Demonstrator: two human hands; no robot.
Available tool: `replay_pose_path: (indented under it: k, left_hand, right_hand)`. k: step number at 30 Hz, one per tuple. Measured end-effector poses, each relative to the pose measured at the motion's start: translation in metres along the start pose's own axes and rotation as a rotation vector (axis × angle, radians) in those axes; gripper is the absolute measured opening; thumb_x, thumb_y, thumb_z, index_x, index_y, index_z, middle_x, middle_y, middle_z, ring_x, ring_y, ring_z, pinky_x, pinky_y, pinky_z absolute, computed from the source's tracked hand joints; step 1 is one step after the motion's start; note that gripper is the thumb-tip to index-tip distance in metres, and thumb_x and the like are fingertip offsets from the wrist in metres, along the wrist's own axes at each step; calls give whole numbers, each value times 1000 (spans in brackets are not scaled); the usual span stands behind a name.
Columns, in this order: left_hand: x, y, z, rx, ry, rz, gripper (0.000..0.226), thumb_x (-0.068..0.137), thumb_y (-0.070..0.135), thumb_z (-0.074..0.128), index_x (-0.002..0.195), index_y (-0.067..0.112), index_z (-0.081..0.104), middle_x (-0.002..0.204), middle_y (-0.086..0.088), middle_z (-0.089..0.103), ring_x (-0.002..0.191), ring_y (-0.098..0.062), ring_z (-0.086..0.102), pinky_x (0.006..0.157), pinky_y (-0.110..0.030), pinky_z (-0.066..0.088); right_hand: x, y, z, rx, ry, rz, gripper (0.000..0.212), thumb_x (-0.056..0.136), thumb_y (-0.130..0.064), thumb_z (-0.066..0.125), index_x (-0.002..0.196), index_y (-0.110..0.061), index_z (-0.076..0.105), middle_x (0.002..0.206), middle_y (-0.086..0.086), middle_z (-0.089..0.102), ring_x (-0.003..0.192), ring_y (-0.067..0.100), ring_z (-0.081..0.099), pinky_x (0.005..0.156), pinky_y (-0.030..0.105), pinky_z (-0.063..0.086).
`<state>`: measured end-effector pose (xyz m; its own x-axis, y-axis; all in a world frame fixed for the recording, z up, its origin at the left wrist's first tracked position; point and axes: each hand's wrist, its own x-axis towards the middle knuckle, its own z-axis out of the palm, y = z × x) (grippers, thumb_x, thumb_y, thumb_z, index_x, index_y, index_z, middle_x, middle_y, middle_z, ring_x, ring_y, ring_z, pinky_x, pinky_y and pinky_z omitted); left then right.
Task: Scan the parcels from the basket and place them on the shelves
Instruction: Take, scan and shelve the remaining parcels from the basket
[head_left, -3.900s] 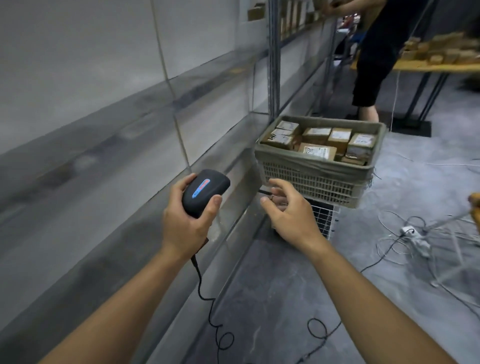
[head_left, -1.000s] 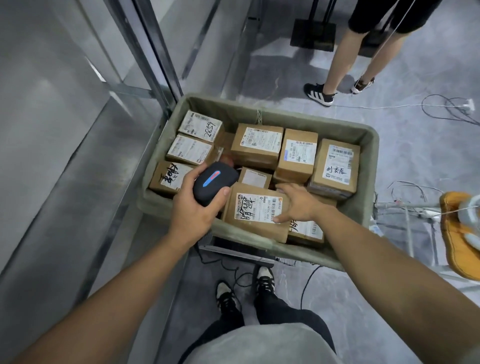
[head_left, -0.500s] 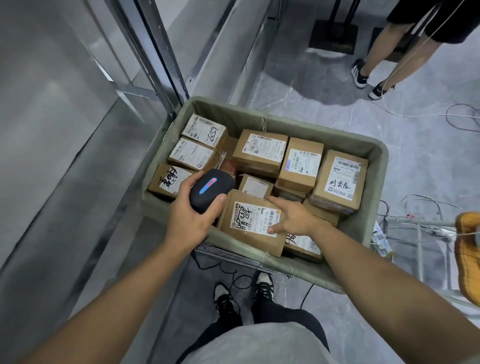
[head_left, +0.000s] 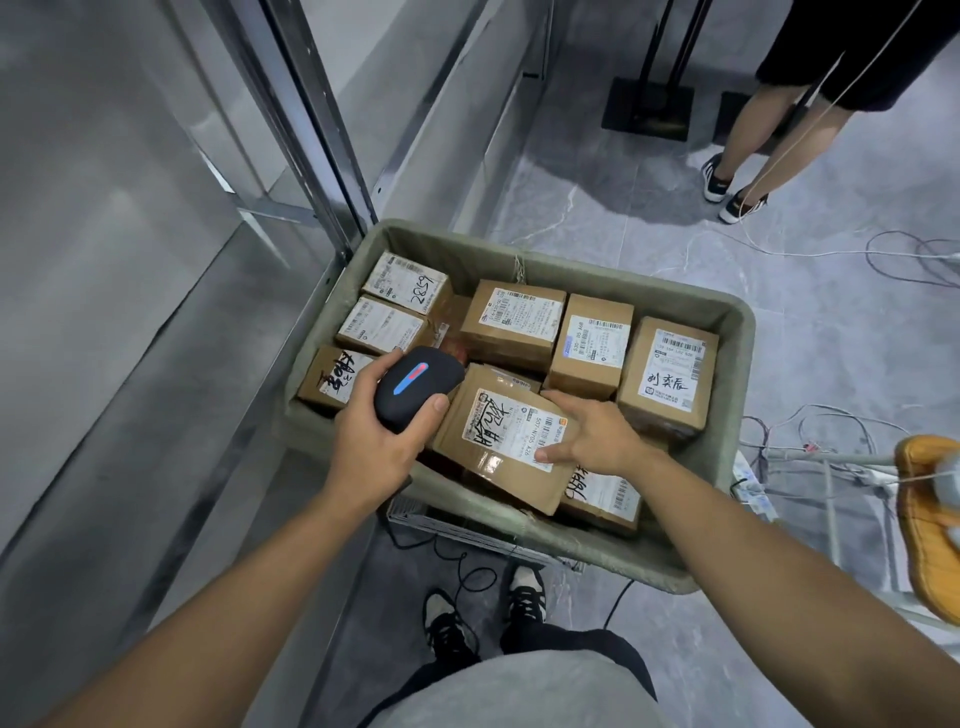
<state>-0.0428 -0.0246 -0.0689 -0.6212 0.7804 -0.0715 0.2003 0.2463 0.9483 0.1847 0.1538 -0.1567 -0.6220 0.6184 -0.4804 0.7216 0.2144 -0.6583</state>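
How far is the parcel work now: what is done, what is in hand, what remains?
Done: no parcel visible on the shelf. In hand: the left hand holds the scanner beside a tilted parcel gripped by the right hand. Left: the basket is nearly full.

Looking straight down into a grey-green basket (head_left: 724, 426) packed with brown cardboard parcels, all labels up. The left hand (head_left: 376, 447) grips a black handheld scanner (head_left: 413, 387) with a red-and-blue light strip on top, just above the basket's near-left corner. The right hand (head_left: 587, 434) holds the front parcel (head_left: 501, 441), thumb on its white label, fingers curled over the far edge; the box sits tilted on the others. Grey metal shelving (head_left: 156, 312) fills the left of the frame. Upper right, another person's legs (head_left: 763, 140) stand on the grey floor, cables (head_left: 852, 254) trailing nearby. An orange object (head_left: 927, 525) is at the right edge.
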Motion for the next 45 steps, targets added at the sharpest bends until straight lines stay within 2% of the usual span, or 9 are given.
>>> replay_pose_path:
  k: [12, 17, 21, 26, 32, 35, 38, 42, 45]
  left_hand:
    - [-10, 15, -58, -13, 86, 149, 60, 73, 54, 80, 128, 48, 56, 117, 17, 68, 88, -19, 70, 79, -56, 62]
    - [-22, 42, -108, 64, 41, 304, 68, 69, 53, 77, 131, 38, 55, 119, 18, 69, 103, 4, 68, 84, -9, 51]
    - [-33, 54, -154, 246, -39, 409, 70, 70, 53, 78, 134, 42, 52, 119, 27, 68, 104, 3, 69, 86, -11, 51]
    - [-50, 61, -193, 496, -96, 502, 77, 70, 61, 75, 139, 47, 43, 117, 20, 70, 98, -8, 72, 84, -33, 59]
    - [-79, 68, -207, 697, -130, 580, 76, 73, 64, 71, 141, 47, 39, 118, 18, 70, 94, -9, 71, 83, -24, 55]
    - [-95, 72, -206, 760, -108, 574, 77, 75, 64, 69, 142, 43, 40, 115, 13, 72, 91, -14, 71, 80, -28, 56]
    - [-112, 74, -203, 838, -95, 575, 76, 75, 63, 68, 143, 39, 42, 111, 15, 72, 84, -12, 70, 75, -23, 54]
    - [-136, 76, -203, 898, -80, 539, 77, 74, 62, 67, 142, 39, 41, 111, 12, 73, 84, -16, 72, 73, -33, 59]
    - [-156, 80, -204, 994, -35, 511, 77, 72, 65, 65, 140, 41, 39, 106, 16, 73, 78, -11, 69, 70, -25, 55]
  right_hand:
    - [-28, -88, -56, -90, 204, -150, 98, 67, -42, 94, 152, -36, 45, 140, -9, 60, 129, 12, 53, 101, 20, 35]
    - [-37, -144, -66, -190, 224, -288, 95, 67, -42, 93, 150, -36, 48, 137, -12, 63, 129, 13, 54, 99, 21, 36]
    - [-44, -185, -62, -220, 199, -374, 94, 65, -41, 95, 147, -39, 49, 133, -12, 65, 125, 13, 56, 102, 26, 39]
    - [-53, -219, -50, -283, 152, -466, 95, 64, -40, 95, 148, -38, 50, 128, -16, 64, 118, 6, 55, 97, 22, 39]
    - [-61, -239, -43, -350, 57, -578, 93, 68, -37, 94, 148, -42, 47, 122, -19, 63, 112, 4, 56, 90, 20, 38]
    - [-65, -248, -44, -372, 5, -631, 92, 70, -36, 93, 150, -39, 46, 119, -20, 60, 109, 2, 54, 86, 14, 36]
    - [-69, -251, -44, -425, -30, -704, 91, 72, -38, 91, 151, -39, 45, 123, -20, 60, 110, 1, 52, 89, 15, 34]
    - [-73, -254, -40, -456, -67, -765, 92, 74, -38, 90, 153, -36, 43, 125, -20, 58, 112, 0, 50, 94, 18, 34]
    - [-77, -260, -33, -446, -116, -807, 92, 75, -35, 89, 153, -34, 42, 118, -24, 56, 110, -2, 53, 96, 20, 42]
